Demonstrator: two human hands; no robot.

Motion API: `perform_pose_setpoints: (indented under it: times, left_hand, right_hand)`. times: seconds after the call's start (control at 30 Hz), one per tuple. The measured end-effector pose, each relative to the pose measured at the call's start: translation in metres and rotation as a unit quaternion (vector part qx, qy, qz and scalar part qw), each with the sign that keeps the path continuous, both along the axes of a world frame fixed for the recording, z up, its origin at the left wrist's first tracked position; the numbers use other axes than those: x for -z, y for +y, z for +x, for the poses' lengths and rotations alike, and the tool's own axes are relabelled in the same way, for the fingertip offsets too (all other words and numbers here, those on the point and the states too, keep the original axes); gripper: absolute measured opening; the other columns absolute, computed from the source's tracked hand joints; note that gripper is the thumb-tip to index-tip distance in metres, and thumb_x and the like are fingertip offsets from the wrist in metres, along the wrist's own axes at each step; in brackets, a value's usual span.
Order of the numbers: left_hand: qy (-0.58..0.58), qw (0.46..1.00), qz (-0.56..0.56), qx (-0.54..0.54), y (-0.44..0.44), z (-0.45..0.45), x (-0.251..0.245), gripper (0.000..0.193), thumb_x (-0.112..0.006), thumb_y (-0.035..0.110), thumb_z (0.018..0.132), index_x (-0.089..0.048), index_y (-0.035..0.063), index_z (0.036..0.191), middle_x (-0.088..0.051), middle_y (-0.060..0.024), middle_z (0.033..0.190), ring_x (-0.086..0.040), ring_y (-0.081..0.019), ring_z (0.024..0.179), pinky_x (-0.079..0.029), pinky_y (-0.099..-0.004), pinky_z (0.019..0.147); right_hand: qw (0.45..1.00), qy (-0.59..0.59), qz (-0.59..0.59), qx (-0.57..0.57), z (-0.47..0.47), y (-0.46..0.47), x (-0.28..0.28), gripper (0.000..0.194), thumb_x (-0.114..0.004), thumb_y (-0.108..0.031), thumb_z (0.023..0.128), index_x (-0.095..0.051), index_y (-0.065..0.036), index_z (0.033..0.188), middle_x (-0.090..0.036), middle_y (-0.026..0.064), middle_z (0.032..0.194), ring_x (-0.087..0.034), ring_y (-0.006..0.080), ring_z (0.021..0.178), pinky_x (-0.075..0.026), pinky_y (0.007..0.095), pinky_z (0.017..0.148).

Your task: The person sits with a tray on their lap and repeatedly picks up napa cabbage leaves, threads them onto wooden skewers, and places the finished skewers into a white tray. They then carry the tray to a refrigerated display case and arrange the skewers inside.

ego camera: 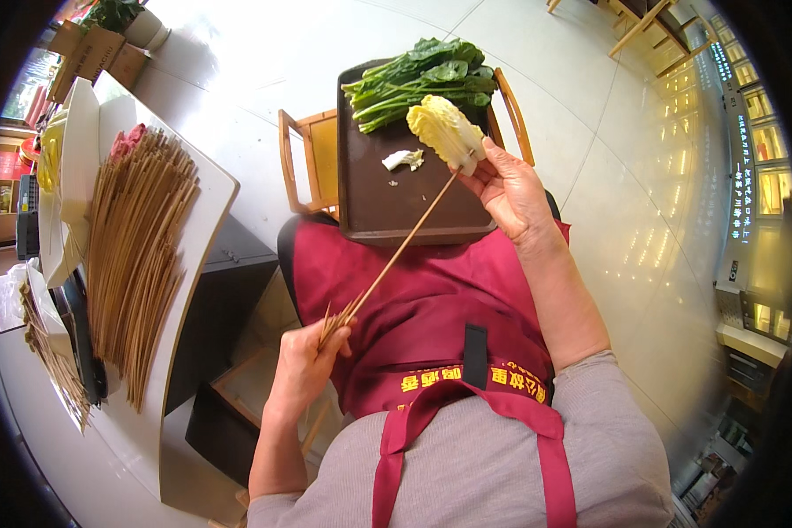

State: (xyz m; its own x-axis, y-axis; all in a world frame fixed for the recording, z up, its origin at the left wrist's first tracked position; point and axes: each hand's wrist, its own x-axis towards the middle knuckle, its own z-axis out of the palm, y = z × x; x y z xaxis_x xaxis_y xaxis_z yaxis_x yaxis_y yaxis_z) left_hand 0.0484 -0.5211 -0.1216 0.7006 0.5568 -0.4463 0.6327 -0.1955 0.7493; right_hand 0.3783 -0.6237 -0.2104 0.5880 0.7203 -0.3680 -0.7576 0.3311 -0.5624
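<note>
My right hand (509, 188) pinches the pale base of a folded napa cabbage leaf (443, 129) over a dark brown tray (396, 204). One long bamboo skewer (406, 244) runs up from my left hand (310, 360) to the leaf, and its tip end is at the white stalk. My left fist grips a small bunch of bamboo skewers (338, 322), their ends poking out above the fingers. A heap of leafy greens with long stems (429, 82) lies on the tray's far half. Nearer sits a scrap of cabbage (402, 160) with a few crumbs.
The tray rests on a wooden chair (320, 148) before my knees. At left, a white table (214, 191) bears a big pile of skewers (142, 257), white dishes (82, 145) and more skewers (59, 369). Cardboard boxes (96, 63) and a potted plant (142, 26) stand beyond.
</note>
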Motion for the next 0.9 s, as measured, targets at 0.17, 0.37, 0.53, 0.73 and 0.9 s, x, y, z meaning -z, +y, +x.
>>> perform_pose_setpoints:
  times: [0.17, 0.37, 0.53, 0.73, 0.9]
  left_hand:
    - [0.050, 0.992, -0.116, -0.021, 0.003, -0.027, -0.025, 0.019, -0.061, 0.011, 0.100, -0.072, 0.0021, 0.112, -0.065, -0.0013, 0.067, -0.052, -0.0052, 0.053, -0.044, -0.0239, 0.050]
    - [-0.019, 0.980, -0.196, -0.037, 0.006, -0.047, -0.045, 0.020, -0.060, 0.016, 0.103, -0.071, 0.0001, 0.106, -0.060, 0.0003, 0.065, -0.047, -0.0040, 0.051, -0.038, -0.0238, 0.046]
    - [-0.128, 0.958, -0.208, -0.150, 0.018, -0.062, -0.091, 0.018, -0.060, 0.012, 0.101, -0.070, -0.0017, 0.098, -0.057, -0.0004, 0.061, -0.044, -0.0044, 0.044, -0.033, -0.0225, 0.041]
    - [-0.211, 0.934, 0.074, -0.280, 0.057, -0.084, -0.186, 0.021, -0.059, 0.015, 0.102, -0.069, -0.0020, 0.096, -0.059, -0.0028, 0.060, -0.044, -0.0045, 0.040, -0.031, -0.0217, 0.036]
    - [-0.136, 0.884, 0.326, -0.306, 0.131, -0.108, -0.243, 0.022, -0.059, 0.016, 0.101, -0.070, -0.0032, 0.095, -0.058, -0.0024, 0.058, -0.044, -0.0042, 0.038, -0.031, -0.0218, 0.034]
  right_hand:
    - [1.000, -0.022, 0.011, 0.002, 0.016, 0.006, -0.004, 0.033, -0.061, -0.020, 0.101, -0.060, 0.004, 0.123, -0.064, 0.0132, 0.120, -0.061, 0.0236, 0.113, -0.052, 0.0451, 0.101]
    - [0.997, -0.067, 0.010, -0.037, 0.007, 0.017, -0.026, 0.050, -0.056, -0.037, 0.103, -0.055, 0.004, 0.132, -0.066, 0.0180, 0.122, -0.065, 0.0269, 0.111, -0.052, 0.0433, 0.103]
    - [0.994, -0.074, 0.024, -0.074, 0.006, 0.014, -0.026, 0.052, -0.054, -0.039, 0.104, -0.054, 0.004, 0.133, -0.067, 0.0190, 0.120, -0.067, 0.0259, 0.109, -0.054, 0.0408, 0.101]
    - [0.994, -0.074, -0.034, -0.067, 0.021, -0.006, 0.022, 0.038, -0.058, -0.029, 0.103, -0.058, 0.004, 0.123, -0.068, 0.0198, 0.114, -0.067, 0.0269, 0.105, -0.056, 0.0420, 0.096]
    - [0.994, -0.037, -0.090, -0.053, 0.037, -0.033, 0.083, 0.031, -0.057, -0.022, 0.102, -0.059, 0.003, 0.120, -0.069, 0.0186, 0.112, -0.067, 0.0275, 0.103, -0.057, 0.0429, 0.095]
